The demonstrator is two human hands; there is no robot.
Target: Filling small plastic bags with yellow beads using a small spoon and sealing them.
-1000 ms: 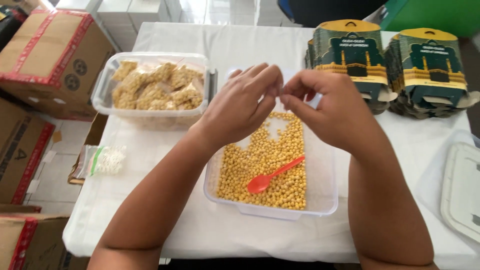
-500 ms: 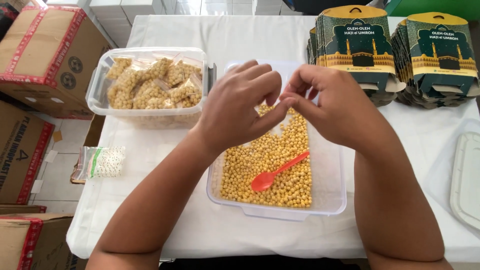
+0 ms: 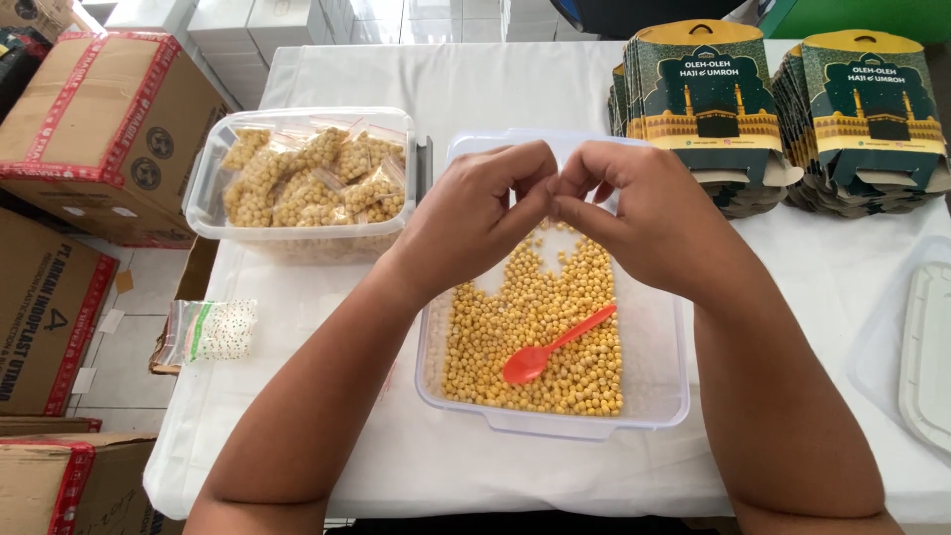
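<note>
Together both hands point(image 3: 565, 213) pinch fingertips above the chickpea tub point(image 3: 555, 421)

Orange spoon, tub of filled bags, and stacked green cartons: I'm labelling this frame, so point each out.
orange spoon point(image 3: 535, 362), head view, on its bowl.
tub of filled bags point(image 3: 297, 238), head view, front wall.
stacked green cartons point(image 3: 705, 99), head view, top carton's face.

Clear plastic tub point(image 3: 555, 421) on table centre, half full of yellow chickpeas point(image 3: 535, 327); orange spoon point(image 3: 555, 347) lying on them.
</note>
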